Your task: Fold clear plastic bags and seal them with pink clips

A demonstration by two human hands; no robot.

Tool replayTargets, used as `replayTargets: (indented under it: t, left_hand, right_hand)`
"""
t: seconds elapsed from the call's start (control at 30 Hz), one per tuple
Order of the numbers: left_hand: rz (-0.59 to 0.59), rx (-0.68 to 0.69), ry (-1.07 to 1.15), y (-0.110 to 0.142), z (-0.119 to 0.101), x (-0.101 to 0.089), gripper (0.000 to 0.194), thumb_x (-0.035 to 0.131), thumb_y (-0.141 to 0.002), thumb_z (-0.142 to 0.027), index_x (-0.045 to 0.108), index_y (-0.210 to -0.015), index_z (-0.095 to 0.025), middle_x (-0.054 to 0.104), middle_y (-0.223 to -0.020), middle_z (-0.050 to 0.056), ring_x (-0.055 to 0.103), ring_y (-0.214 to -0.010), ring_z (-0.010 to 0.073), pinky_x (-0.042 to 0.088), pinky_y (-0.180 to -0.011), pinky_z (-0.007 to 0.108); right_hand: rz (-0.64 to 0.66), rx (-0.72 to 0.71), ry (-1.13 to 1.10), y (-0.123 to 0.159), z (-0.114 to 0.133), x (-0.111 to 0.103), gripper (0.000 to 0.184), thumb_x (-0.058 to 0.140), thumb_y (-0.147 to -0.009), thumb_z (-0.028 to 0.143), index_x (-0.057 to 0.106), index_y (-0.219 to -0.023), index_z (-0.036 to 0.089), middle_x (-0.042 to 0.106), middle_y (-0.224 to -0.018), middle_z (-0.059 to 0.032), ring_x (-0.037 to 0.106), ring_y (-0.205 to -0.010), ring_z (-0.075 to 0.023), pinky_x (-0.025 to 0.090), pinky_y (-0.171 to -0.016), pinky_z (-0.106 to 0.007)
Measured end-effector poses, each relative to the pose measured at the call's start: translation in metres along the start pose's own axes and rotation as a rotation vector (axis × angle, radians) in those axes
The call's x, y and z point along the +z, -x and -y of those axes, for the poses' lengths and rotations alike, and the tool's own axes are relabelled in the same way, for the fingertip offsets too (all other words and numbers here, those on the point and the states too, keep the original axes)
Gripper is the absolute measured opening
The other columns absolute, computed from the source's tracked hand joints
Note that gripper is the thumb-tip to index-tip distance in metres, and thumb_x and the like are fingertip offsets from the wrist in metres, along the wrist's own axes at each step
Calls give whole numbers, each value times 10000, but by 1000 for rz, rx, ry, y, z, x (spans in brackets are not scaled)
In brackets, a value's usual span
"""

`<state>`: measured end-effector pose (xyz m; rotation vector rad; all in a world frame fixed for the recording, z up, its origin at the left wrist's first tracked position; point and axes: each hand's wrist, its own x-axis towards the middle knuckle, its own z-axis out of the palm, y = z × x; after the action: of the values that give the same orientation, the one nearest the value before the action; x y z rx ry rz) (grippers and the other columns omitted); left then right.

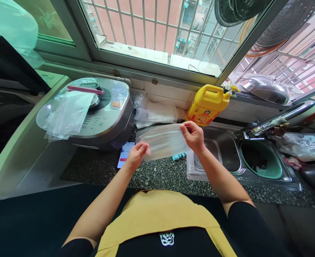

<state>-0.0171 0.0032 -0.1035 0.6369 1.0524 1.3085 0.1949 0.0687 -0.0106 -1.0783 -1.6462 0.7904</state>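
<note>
Plastic bag is at the frame centre, over the counter. Left hand pinches its lower left edge. Right hand pinches its upper right corner.

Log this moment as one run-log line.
left hand: pinches clear plastic bag | right hand: pinches bag's other end | bag: stretched above counter | nearby: yellow jug, sink, cooker

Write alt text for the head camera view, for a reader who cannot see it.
Two bare hands hold a clear plastic bag stretched over a speckled counter, the left hand at its lower left corner and the right hand at its upper right edge. A rice cooker stands left, a yellow jug and steel sink right, under a barred window.
</note>
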Motion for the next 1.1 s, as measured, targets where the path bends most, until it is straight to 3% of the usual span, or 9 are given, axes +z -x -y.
replayTargets:
  t: [0.2,0.33,0.4,0.47,0.53,0.67,0.9,1.0,1.1]
  left_hand:
    - [-82,34,-49,0,18,-8,513,773,-508,-560,590,-774,-161,588,-625,-21,522,-524,90,413,-535,223]
    - [-232,355,-326,-3,0,-9,542,679,-648,-565,564,-1025,-192,620,-934,53,589,-843,159,456,-773,283]
    - [-152,513,-524,-2,-17,2,561,698,-653,-523,566,-1089,-196,607,-1085,92,555,-1020,209,409,-923,331]
    - [53,573,-622,1,-31,23,569,734,-632,-472,579,-1106,-200,607,-1144,103,520,-1119,246,363,-999,368]
    - [235,536,-635,4,-36,45,544,761,-612,-416,602,-1084,-198,644,-1089,94,555,-1067,249,389,-972,368]
    - [282,382,-566,8,-31,70,211,632,-750,-372,654,-812,-171,675,-786,45,606,-752,184,464,-735,296]
    - [194,245,-422,9,-41,56,314,637,-732,-469,611,-674,-162,637,-640,22,561,-616,134,454,-625,246]
    - [160,249,-420,8,-48,49,332,664,-703,-486,619,-673,-158,644,-642,24,572,-629,135,461,-637,242]
    - [126,248,-417,6,-53,43,345,689,-675,-495,622,-666,-156,645,-631,23,577,-622,135,469,-639,246]
  right_hand:
    - [13,-4,51,2,1,-5,294,585,-794,484,579,-725,198,466,-541,42,352,-453,-74,272,-432,-222]
    - [158,-15,93,3,4,-7,230,570,-808,409,598,-724,197,468,-523,41,371,-463,-81,285,-445,-222]
    - [260,-28,105,5,5,-5,198,564,-813,366,608,-722,197,497,-533,38,391,-473,-82,305,-460,-222]
    - [360,-50,128,7,6,-2,169,564,-813,328,621,-726,195,512,-535,42,390,-471,-77,308,-468,-220]
    - [429,-69,154,10,6,1,143,573,-808,301,631,-732,193,495,-516,55,365,-458,-69,291,-465,-215]
    - [498,-47,148,15,5,-1,126,591,-809,312,643,-799,198,465,-498,72,348,-447,-66,290,-460,-206]
    - [562,183,-128,23,-24,-34,542,761,-630,462,616,-1090,214,672,-977,-53,609,-839,-156,483,-750,-292]
    - [540,358,-352,38,-47,-31,540,784,-594,478,636,-1027,191,685,-888,-43,628,-792,-158,492,-722,-295]
    - [376,442,-451,53,-64,-17,383,784,-591,485,656,-775,175,665,-733,-7,602,-677,-128,477,-690,-272]
